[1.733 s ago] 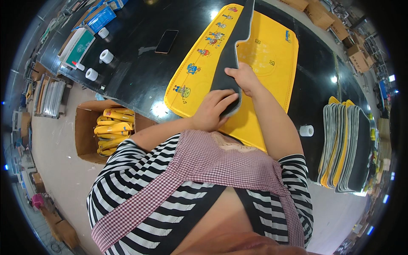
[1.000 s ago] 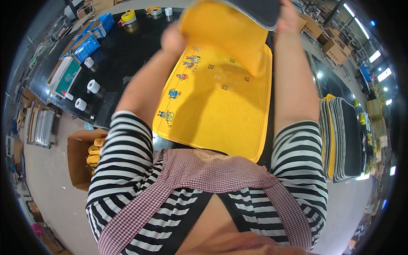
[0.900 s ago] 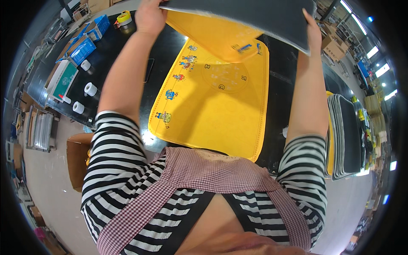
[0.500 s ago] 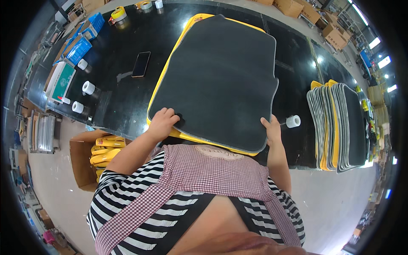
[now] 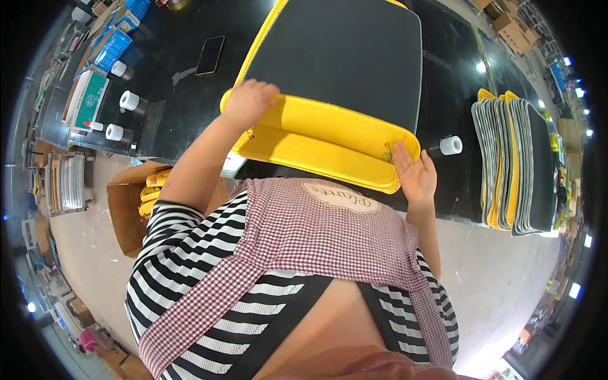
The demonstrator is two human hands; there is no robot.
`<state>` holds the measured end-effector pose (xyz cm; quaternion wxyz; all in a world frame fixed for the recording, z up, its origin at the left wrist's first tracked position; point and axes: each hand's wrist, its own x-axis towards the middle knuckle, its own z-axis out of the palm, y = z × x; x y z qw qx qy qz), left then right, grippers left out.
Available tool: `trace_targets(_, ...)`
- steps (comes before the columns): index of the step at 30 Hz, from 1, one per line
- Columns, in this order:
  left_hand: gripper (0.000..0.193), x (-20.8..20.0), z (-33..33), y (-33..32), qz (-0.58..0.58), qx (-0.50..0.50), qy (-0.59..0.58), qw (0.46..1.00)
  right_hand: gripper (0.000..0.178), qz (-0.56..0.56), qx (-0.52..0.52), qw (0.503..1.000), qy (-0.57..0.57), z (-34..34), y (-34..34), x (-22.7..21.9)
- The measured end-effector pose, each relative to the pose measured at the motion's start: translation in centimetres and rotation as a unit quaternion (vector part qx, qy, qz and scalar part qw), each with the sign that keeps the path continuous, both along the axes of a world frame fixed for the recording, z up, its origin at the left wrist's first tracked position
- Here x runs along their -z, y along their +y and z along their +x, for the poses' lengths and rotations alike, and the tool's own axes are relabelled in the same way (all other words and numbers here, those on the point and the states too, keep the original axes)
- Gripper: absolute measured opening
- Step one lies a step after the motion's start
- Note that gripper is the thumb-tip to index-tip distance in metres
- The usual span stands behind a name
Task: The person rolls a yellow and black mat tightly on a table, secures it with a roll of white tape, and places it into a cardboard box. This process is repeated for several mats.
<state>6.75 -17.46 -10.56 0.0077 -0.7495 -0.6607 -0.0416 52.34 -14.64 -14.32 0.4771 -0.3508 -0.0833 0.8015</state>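
Observation:
A large mat with a dark grey back (image 5: 342, 57) lies in front of me on the table. Its near edge is turned up and over, so a yellow face (image 5: 329, 123) shows, with a small printed picture at the right end. Below the fold, a second yellow strip (image 5: 297, 152) runs along the table's near side; whether it belongs to the same mat I cannot tell. My left hand (image 5: 250, 104) is closed over the left end of the folded edge. At the right end my right hand (image 5: 415, 172) is open, fingers stretched out and touching the yellow face.
A stack of grey and yellow mats (image 5: 516, 164) stands at the right, with a white roll (image 5: 451, 145) nearer. To the left are a phone (image 5: 210, 55), several white rolls (image 5: 129, 100), a green-and-white box (image 5: 88, 100) and blue boxes (image 5: 112, 49). A carton (image 5: 123, 202) holds yellow rolled pieces.
The mat's near edge, flat before, is now folded up and away from me, showing yellow. My left hand has risen with it; my right hand's fingers have opened out.

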Motion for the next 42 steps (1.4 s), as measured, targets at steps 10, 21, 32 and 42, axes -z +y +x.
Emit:
trace_targets(10,0.034,5.1,1.1,-1.0,0.086,0.034,-0.189,0.978,0.048,0.577,-0.133,0.28,-0.756,-8.5,-0.1,0.7)
trace_targets(21,0.047,5.2,3.4,-4.6,0.083,0.143,-0.096,0.982,0.041,0.644,-0.167,0.358,-0.655,-10.9,-1.3,0.9)
trace_targets(32,0.035,6.1,4.2,-8.0,0.125,0.181,-0.165,0.961,0.041,0.651,-0.203,0.4,-0.612,-10.6,-4.4,2.3)
trace_targets(42,0.013,5.4,5.4,-8.7,0.025,0.077,-0.24,0.967,0.022,0.605,-0.239,0.451,-0.611,-11.2,-4.8,1.8)
